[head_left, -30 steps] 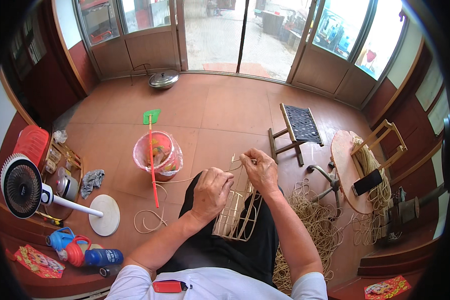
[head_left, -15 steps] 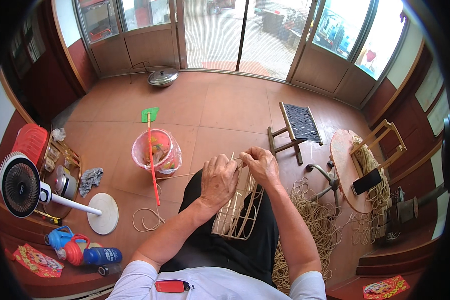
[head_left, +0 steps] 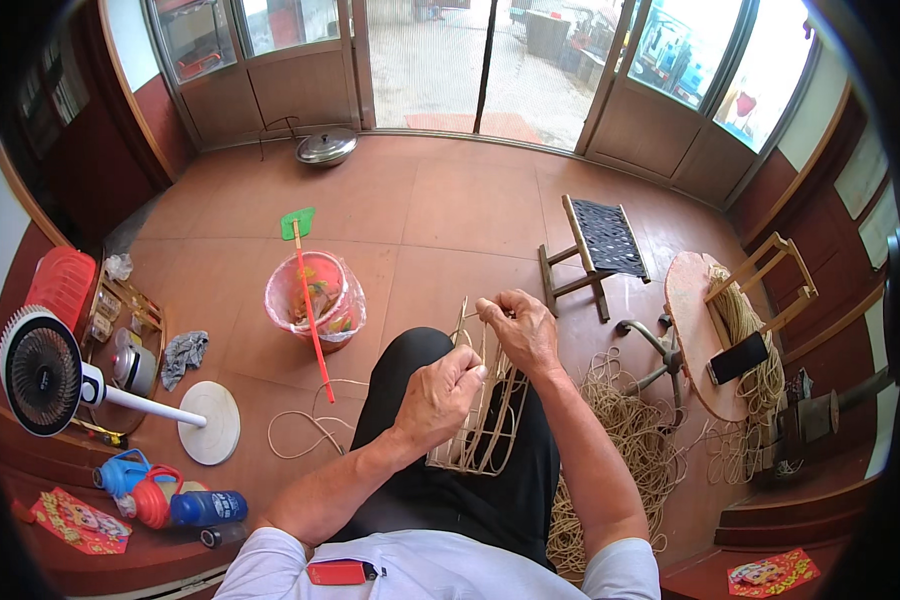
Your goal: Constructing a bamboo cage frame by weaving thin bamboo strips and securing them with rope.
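A long, narrow openwork frame point(head_left: 470, 452) of thin pale strips lies across my lap, pointing away from me. My left hand point(head_left: 440, 400) is closed over its left side, thumb and forefinger pinched on a thin tan cord that is mostly hidden. At the frame's far end, my right hand point(head_left: 522, 330) has its fingertips pinched together on a strip or cord at the rim; the exact contact is too small to see. A loose length of tan cord point(head_left: 305, 415) curls on the floor beside my left knee.
A lined pink bin point(head_left: 355, 330) holds a red-handled fly swatter point(head_left: 310, 310). To the left stands a fan point(head_left: 45, 375). Heaped cord point(head_left: 620, 450) lies right, near a round-topped stand point(head_left: 685, 300) bearing a phone point(head_left: 737, 360). A woven stool point(head_left: 607, 237) is farther off.
My left hand has drawn back toward me and away from my right hand, turning into a pinch. The right hand stays near the frame's far end. The cord at the left has shifted.
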### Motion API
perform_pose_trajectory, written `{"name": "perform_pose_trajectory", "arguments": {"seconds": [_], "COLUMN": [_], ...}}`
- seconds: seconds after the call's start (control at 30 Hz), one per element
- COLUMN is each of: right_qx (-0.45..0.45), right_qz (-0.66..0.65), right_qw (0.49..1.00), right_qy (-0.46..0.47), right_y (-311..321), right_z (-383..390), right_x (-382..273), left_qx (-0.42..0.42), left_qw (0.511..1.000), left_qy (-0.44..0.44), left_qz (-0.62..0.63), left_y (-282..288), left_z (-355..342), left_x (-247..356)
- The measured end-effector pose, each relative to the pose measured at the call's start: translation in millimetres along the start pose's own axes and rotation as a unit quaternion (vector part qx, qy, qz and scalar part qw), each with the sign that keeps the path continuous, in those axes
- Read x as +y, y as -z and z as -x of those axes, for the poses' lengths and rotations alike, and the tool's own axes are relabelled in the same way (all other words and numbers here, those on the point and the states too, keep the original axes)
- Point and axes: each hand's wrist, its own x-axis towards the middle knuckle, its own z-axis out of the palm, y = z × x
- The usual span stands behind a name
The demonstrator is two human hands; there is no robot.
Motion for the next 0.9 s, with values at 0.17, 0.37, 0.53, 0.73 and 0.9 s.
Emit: {"name": "perform_pose_trajectory", "arguments": {"seconds": [0.17,0.37,0.53,0.73,0.9], "right_qx": [-0.013,0.004,0.162,0.143,0.022], "right_qz": [0.008,-0.017,-0.039,-0.168,-0.109], "right_qw": [1.0,1.0,0.977,0.974,0.994], "right_qy": [-0.004,-0.005,0.134,0.042,0.001], "right_y": [-1.2,-2.0,-3.4,0.0,-1.8], "right_z": [3.5,-1.4,22.9,148.2,233.1], "right_x": [1.8,6.3,22.9,45.4,33.8], "left_qx": [-0.008,0.03,0.038,-0.023,-0.081], "left_qw": [1.0,0.963,0.911,0.924,0.945], "left_qy": [0.001,-0.12,-0.303,-0.221,-0.173], "left_qz": [-0.011,-0.238,-0.279,-0.312,-0.267], "left_y": [-5.1,-2.1,10.1,30.5,28.6], "left_z": [8.2,23.2,60.6,122.1,151.9], "left_x": [1.1,0.1,-17.7,-36.8,-53.9]}}
